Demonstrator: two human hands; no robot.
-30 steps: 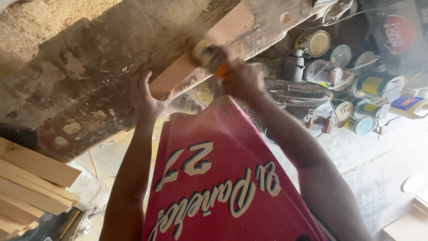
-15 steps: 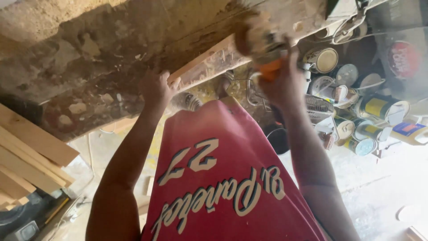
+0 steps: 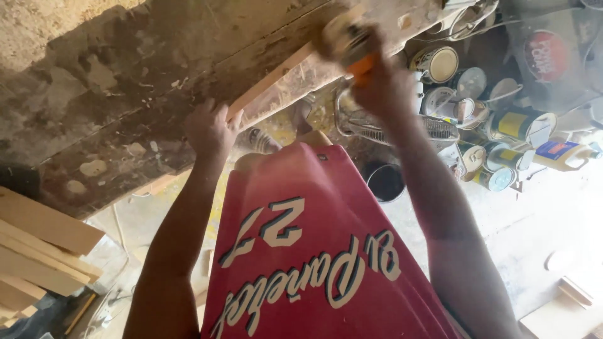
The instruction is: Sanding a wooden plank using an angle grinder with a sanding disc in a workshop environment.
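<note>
Dusty workshop, worn bench [image 3: 125, 94] coated in sawdust, paint cans [image 3: 496, 125] crowding the floor at right, planks [image 3: 38, 251] stacked at left. Head view: left hand [image 3: 210, 129] is gripping the near end of a board [image 3: 276, 78], fingers curled over its edge, pinning it to the bench. Right hand [image 3: 383, 88] is clenching an orange sander [image 3: 348, 44], pad running blurred on the board's far end. Sanding looks to be mid-pass; the next stroke probably calls for a steady hold and even pressure along the board.

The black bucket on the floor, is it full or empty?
Looks empty: the black bucket shows only a dark inside below its rim; its bottom is unclear.
</note>
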